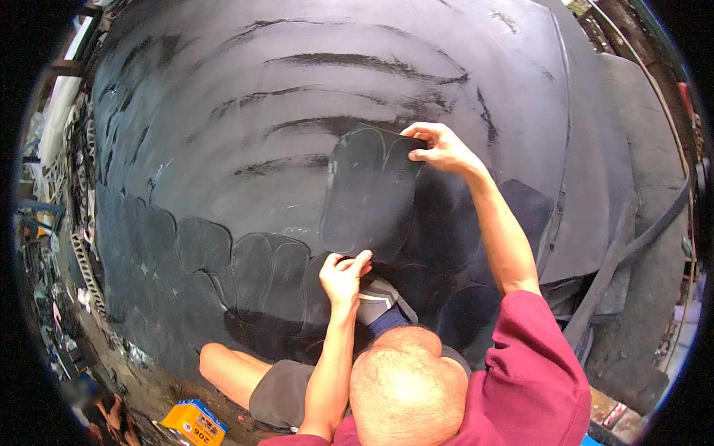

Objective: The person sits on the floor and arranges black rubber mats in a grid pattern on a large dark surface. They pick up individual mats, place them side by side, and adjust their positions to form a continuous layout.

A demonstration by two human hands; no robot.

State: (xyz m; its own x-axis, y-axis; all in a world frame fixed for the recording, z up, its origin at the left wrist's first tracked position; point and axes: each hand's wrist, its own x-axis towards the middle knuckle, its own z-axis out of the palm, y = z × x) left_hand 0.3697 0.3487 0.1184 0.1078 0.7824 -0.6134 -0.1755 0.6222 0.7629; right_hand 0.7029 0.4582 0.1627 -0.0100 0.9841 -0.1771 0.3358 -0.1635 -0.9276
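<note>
A thin, flat black piece with a rounded outline (368, 193), shaped like shoe soles side by side, lies on or just above a large dark sheet (312, 175). My left hand (344, 276) pinches at its near edge, thumb and fingers close together. At its far right corner, my right hand (442, 149) grips the edge between thumb and fingers. Pale curved lines run over the piece. Similar rounded outlines (269, 271) are marked in a row on the sheet to the left. Beneath my right forearm, the darker area shows more such shapes.
My shoe (378, 297) rests on the sheet beside my left hand. Further dark sheets (647, 149) and a bent strip (658, 223) lie at the right. A yellow and blue box (195, 424) stands at the lower left. Cut scraps with holes (88, 271) line the left side.
</note>
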